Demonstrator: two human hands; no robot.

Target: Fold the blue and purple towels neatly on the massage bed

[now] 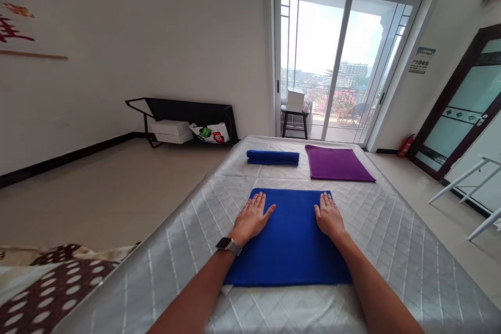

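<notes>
A blue towel (294, 245) lies spread flat on the quilted silver mattress (195, 250) in front of me. On its far left corner rests my left hand (252, 217), palm down with the thumb apart from the fingers; a watch (229, 245) is on that wrist. My right hand (327, 215) lies flat at the far right corner, its thumb also apart. Beyond the towel is a rolled blue towel (273, 157). To the right of the roll a purple towel (338, 163) lies flat.
A brown polka-dot blanket (58, 287) is at the near left. By the wall a black rack (188, 112) stands over white boxes (171, 130) and a printed bag (211, 133). Sliding glass doors (344, 62) are ahead; a fire extinguisher (406, 145) and white-legged furniture (462, 182) stand right.
</notes>
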